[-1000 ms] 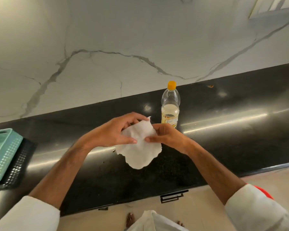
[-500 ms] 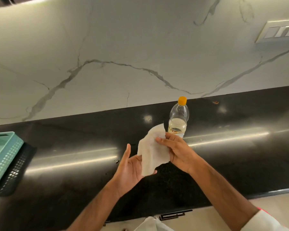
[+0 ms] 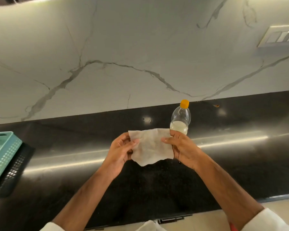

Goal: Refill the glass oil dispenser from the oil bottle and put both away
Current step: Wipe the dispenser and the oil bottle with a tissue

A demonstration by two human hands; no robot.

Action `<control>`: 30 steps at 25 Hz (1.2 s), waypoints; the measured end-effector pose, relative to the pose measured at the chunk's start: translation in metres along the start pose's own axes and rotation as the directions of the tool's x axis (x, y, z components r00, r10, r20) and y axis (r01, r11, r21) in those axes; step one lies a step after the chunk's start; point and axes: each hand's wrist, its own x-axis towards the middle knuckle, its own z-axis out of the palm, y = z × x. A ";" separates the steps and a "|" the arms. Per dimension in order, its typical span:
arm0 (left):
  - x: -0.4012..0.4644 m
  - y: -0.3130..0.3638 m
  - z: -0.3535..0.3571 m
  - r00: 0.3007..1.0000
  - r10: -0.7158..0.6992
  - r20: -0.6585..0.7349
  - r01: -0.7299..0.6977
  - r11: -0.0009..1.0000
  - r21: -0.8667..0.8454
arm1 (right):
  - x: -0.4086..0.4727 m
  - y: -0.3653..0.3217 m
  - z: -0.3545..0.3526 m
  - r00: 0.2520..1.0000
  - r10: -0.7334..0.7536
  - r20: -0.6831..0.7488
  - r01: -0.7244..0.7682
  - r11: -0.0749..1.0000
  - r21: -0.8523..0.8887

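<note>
Left hand: the left hand [image 3: 119, 151] is raised over the counter and pinches the left edge of the tissue between thumb and curled fingers.
Right hand: the right hand [image 3: 182, 148] pinches the right edge of the same sheet, thumb on the near face and fingers behind it.
Tissue: the white tissue [image 3: 151, 145] is stretched flat between the two hands, its lower edge wavy and hanging free above the counter.
Oil bottle: the clear plastic oil bottle [image 3: 180, 119] stands upright on the counter just behind the right hand, near the wall; its orange cap [image 3: 184, 104] is on, and pale oil fills only the lower part that shows.
Counter: the black polished counter [image 3: 240, 155] runs across the whole view and reflects streaks of light.
Wall: a white marble wall [image 3: 140, 47] with grey veins rises behind the counter, with a switch plate [image 3: 280, 36] at the upper right.
Basket: a teal perforated basket [image 3: 2, 155] sits at the far left edge on a black perforated tray [image 3: 15, 172].
</note>
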 end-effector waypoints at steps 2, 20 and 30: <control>0.007 0.039 0.005 0.971 0.237 -0.009 -0.237 0.971 0.023 | 0.002 -0.030 0.007 0.976 -0.216 0.024 0.217 0.974 -0.064; -0.009 0.201 0.023 0.284 0.920 0.271 -0.907 0.166 0.387 | -0.017 -0.174 0.043 0.570 -0.742 0.354 0.822 0.504 -0.266; -0.002 0.043 0.004 0.981 0.028 0.191 0.050 0.920 -0.390 | 0.013 -0.091 0.021 0.947 -0.278 0.163 0.311 0.921 -0.236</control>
